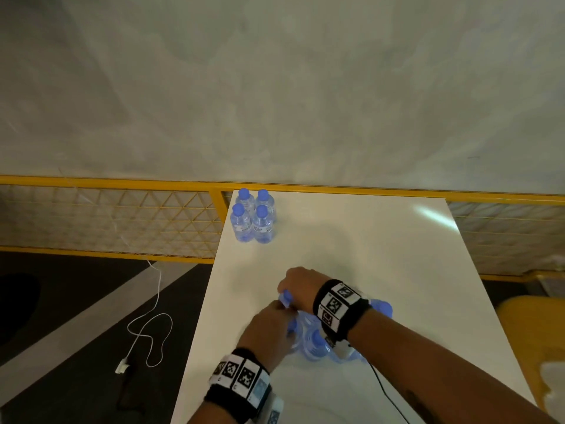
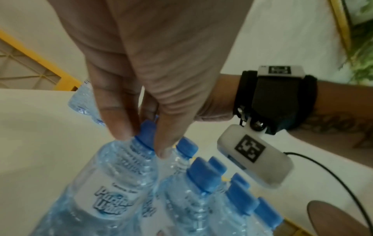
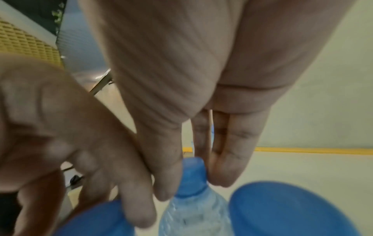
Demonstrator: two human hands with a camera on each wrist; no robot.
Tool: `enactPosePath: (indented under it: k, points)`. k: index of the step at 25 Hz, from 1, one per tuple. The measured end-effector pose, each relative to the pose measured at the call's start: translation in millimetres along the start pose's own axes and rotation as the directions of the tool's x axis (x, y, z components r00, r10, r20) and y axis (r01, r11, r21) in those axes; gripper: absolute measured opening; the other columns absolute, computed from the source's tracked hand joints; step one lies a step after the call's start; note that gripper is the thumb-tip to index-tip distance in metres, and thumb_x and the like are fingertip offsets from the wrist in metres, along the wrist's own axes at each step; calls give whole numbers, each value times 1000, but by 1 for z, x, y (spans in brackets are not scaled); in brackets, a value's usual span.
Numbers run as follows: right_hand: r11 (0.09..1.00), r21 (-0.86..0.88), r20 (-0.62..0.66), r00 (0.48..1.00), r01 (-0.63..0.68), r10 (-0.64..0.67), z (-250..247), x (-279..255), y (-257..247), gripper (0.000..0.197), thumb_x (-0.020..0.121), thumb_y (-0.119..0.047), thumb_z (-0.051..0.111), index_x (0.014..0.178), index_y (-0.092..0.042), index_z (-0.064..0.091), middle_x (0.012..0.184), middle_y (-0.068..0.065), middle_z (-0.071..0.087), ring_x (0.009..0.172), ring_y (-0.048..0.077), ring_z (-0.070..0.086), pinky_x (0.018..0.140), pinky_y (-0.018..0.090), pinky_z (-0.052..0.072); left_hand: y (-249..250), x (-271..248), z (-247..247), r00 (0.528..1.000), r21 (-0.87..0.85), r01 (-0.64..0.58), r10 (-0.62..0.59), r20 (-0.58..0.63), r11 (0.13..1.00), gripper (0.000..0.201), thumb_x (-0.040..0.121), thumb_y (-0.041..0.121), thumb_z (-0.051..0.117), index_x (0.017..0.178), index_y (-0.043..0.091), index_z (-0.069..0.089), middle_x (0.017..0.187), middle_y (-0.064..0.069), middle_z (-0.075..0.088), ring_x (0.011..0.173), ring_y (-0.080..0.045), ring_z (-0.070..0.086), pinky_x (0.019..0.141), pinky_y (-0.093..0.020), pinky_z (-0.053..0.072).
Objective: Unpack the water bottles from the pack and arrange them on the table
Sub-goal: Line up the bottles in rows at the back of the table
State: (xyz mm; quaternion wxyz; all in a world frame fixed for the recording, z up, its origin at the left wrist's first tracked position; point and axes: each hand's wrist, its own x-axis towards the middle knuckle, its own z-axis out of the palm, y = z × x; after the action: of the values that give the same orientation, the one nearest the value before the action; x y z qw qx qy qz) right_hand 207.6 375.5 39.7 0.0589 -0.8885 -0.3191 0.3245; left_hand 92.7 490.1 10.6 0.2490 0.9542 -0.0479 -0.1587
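Four bottles (image 1: 253, 216) stand upright in a tight two-by-two block at the 11 o'clock corner of the worktop (image 1: 351, 240), touching one another. The pack (image 1: 318, 338) sits at 6 o'clock on the worktop, near the front edge, its remaining bottles crowded together with blue caps up. The right hand (image 1: 298, 287) reaches over the pack from 4 o'clock; its grip pinches the blue cap (image 3: 191, 174) of one bottle at the pack's 10 o'clock corner, thumb on one side and fingers on the other. The left hand (image 1: 269, 328) comes in from 7 o'clock, just beside the right; its fingers (image 3: 139, 207) are curled down between the caps at that same corner, but whether its grip pinches a bottle cannot be told. A white cable (image 1: 153, 332) lies on the floor at 9 o'clock. A yellow mesh fence (image 1: 107, 215) runs behind the worktop at 12 o'clock.
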Motion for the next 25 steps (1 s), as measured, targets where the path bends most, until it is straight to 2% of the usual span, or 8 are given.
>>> enactPosePath:
  k: [4,7,10,15,17,19,22,25]
  points:
    - [997,-80,-59,998,1,-5,8,9,2,16,83,-16,60,90,-4,66,103,15,64,90,35,66,81,39,55,-14,12,-4,999,-4,-18,18,48,1000,23,83,32,68,99,16,70,92,3,50,81,-19,55,70,-25,36]
    - [996,-86,-135,990,16,-28,9,10,12,15,86,-18,59,95,-7,65,106,13,62,94,35,65,79,35,51,-26,16,-20,998,-7,-40,40,44,999,15,83,27,70,87,13,68,84,4,46,78,-20,55,70,-25,35]
    - [1000,-24,-240,971,20,-26,-5,9,30,20,87,-21,61,104,-11,65,110,12,57,98,34,61,77,33,43,-41,36,-63,998,-30,-45,44,-36,999,15,81,29,76,86,16,71,80,3,54,74,-15,54,71,-27,39]
    - [993,98,-353,931,-62,93,-44,25,64,35,88,-33,65,119,-19,62,116,8,56,104,30,58,88,36,47,-47,117,-161,989,41,-34,39,-144,999,19,82,28,80,73,25,63,68,7,56,63,-13,54,62,-26,37]
    - [987,117,-374,916,-108,144,-57,39,74,33,88,-34,64,118,-20,62,116,6,57,105,29,59,90,37,48,-44,159,-186,975,100,-62,81,-207,993,18,82,29,79,76,21,64,71,4,56,69,-22,58,64,-28,36]
    - [983,114,-377,909,-142,175,-67,53,80,31,89,-34,63,117,-22,61,115,4,57,104,28,60,91,37,49,-37,199,-198,960,121,-78,107,-260,990,17,83,30,79,87,15,71,81,-2,61,77,-24,58,68,-28,37]
    - [980,97,-347,917,-174,198,-78,73,85,30,91,-32,61,119,-20,60,117,6,56,105,29,60,90,39,50,-25,245,-188,956,153,-79,118,-268,985,25,85,29,77,99,8,74,94,-9,67,86,-26,62,73,-31,45]
    - [981,85,-318,929,-172,190,-84,93,89,31,91,-27,61,120,-15,60,119,9,59,107,31,61,91,39,51,-25,274,-158,956,138,-69,105,-275,988,25,88,27,72,99,5,70,98,-13,63,90,-32,60,74,-33,41]
